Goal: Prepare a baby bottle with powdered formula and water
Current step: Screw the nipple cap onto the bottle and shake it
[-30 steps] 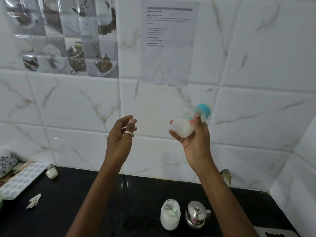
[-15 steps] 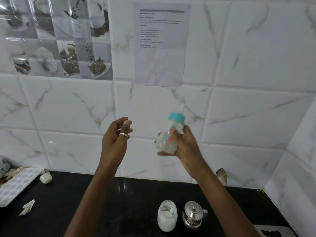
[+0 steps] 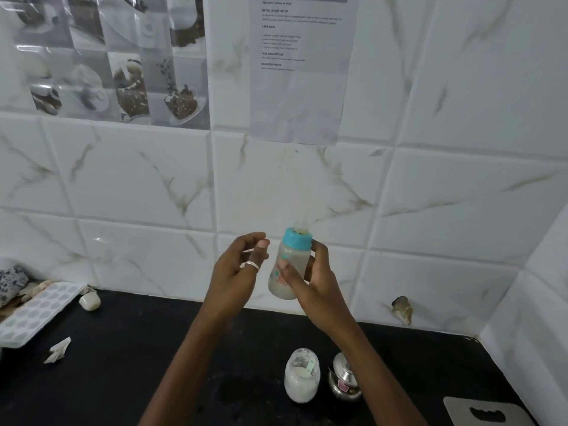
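A person's right hand [image 3: 318,290] grasps a baby bottle [image 3: 289,267] in mid-air before a white marble-tiled wall [image 3: 445,195], fingers and thumb wrapped round its cloudy, milky body, the teal collar [image 3: 297,239] uppermost and the bottle leaning slightly; its teat is blurred. The left hand [image 3: 238,272], wearing a ring [image 3: 252,265], is raised just beside the bottle without touching it, its fingers loosely curled and holding nothing. Below, on the black countertop [image 3: 138,348], a jar [image 3: 301,378] of white powder stands just beside a small lidded steel pot [image 3: 345,381]. A white moulded tray [image 3: 33,313] lies at the far left, and a printed sheet [image 3: 301,72] hangs on the wall.
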### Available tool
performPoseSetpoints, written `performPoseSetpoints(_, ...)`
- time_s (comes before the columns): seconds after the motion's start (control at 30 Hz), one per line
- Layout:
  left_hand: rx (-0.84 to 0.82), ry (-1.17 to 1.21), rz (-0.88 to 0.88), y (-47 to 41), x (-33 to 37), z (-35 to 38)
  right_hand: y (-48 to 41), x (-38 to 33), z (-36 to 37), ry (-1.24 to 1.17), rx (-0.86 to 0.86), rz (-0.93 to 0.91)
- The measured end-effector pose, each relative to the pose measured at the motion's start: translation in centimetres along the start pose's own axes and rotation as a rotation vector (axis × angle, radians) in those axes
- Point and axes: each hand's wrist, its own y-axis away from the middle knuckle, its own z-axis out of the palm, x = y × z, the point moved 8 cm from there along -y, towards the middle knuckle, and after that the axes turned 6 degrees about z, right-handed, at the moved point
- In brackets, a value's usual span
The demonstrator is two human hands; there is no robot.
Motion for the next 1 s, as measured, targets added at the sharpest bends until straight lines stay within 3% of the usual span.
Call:
performPoseSetpoints(0.27,-0.217,-0.004,-0.112,3.9,-4.4,1.5,1.3,5.1,3.5,0.078,-0.075,0.059)
performPoseSetpoints(0.6,-0.230,-0.123,-0.306,8.1,-14.9,0.1,3.4,16.3,8.7,0.239,-0.113,0.151)
performPoseSetpoints(1.0,-0.320,-0.203,-0.386,10.9,-27.6,-0.5,4.1,27.5,13.6,0.293,-0.062,0.264)
